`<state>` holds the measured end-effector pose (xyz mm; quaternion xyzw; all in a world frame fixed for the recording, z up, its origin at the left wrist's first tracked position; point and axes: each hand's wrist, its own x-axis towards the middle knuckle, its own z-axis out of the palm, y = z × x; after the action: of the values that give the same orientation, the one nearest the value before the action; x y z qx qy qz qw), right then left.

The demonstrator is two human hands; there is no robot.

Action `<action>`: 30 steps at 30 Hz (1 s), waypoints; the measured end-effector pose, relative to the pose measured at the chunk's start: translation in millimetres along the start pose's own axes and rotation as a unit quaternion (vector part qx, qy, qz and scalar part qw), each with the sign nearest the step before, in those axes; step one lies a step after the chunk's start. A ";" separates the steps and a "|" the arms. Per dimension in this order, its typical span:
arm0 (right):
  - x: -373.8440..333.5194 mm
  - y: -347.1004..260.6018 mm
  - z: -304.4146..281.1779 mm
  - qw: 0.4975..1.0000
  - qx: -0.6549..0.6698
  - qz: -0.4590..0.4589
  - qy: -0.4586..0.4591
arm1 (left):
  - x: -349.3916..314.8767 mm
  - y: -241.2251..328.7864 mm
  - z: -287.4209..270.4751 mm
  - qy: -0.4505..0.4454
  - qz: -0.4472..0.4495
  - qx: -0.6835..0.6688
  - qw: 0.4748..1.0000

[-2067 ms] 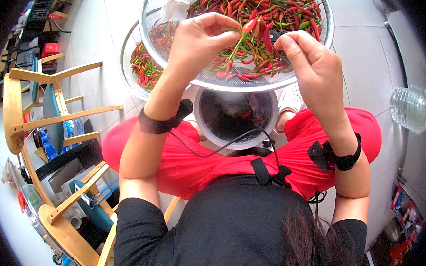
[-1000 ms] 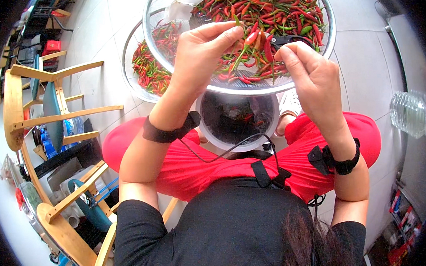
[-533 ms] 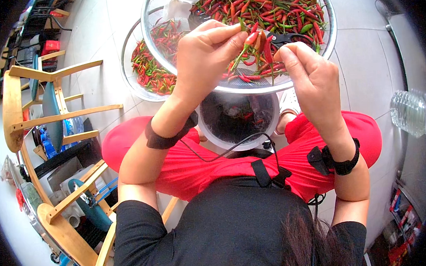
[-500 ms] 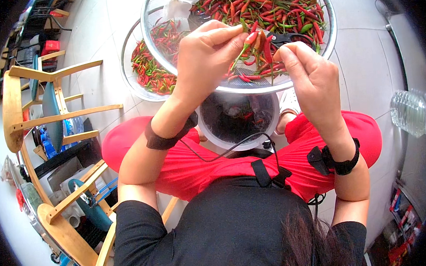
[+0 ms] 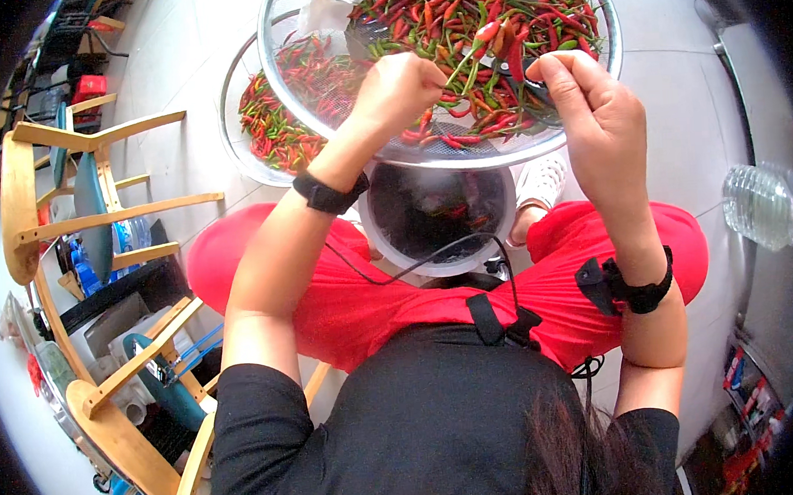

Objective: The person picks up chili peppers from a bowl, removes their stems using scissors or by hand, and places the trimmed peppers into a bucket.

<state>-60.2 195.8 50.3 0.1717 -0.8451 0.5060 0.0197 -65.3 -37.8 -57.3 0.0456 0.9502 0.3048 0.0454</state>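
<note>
Above a wide mesh sieve (image 5: 621,43) heaped with red and green chillies (image 5: 464,12), both my hands are raised. My left hand (image 5: 398,91) is closed in a pinch at the green stem end of a small cluster of red chillies (image 5: 487,32). Across from it, my right hand (image 5: 599,113) has thumb and forefinger pinched beside a dark red chilli (image 5: 515,62) of that cluster; its fingertips seem to touch it. Behind the right fingertips lies a black-handled tool (image 5: 536,85), partly hidden, on the chillies.
A second sieve (image 5: 229,122) with chillies stands lower at the left, partly under the first. Between my knees is a bucket (image 5: 511,227) with dark contents. Wooden chairs (image 5: 122,214) are on the left; a clear water jug (image 5: 757,207) is at the right. A cable (image 5: 407,272) crosses my lap.
My left hand has turned, its back now facing up, and the chilli cluster has tilted up and right. My right hand has shifted slightly right. The view has shifted a little.
</note>
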 end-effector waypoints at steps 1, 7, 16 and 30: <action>-0.9 2.6 1.5 1.000 0.004 -0.003 0.001 | 0.0 -0.3 6.6 -0.006 0.009 0.012 1.000; -2.0 6.5 4.0 1.000 0.006 -0.015 -0.003 | -1.8 -7.6 43.5 -0.042 0.109 0.095 0.989; -2.3 2.0 0.9 1.000 0.001 -0.006 -0.020 | -12.5 -5.7 37.1 0.006 0.069 0.013 0.997; -4.9 -3.1 4.6 0.998 -0.005 -0.006 -0.066 | -25.0 48.1 -44.5 0.118 -0.088 -0.488 0.860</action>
<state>-54.1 191.7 49.6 0.2097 -0.8460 0.4891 -0.0323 -42.8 -27.3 8.2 -0.1025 0.6781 0.7274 -0.0241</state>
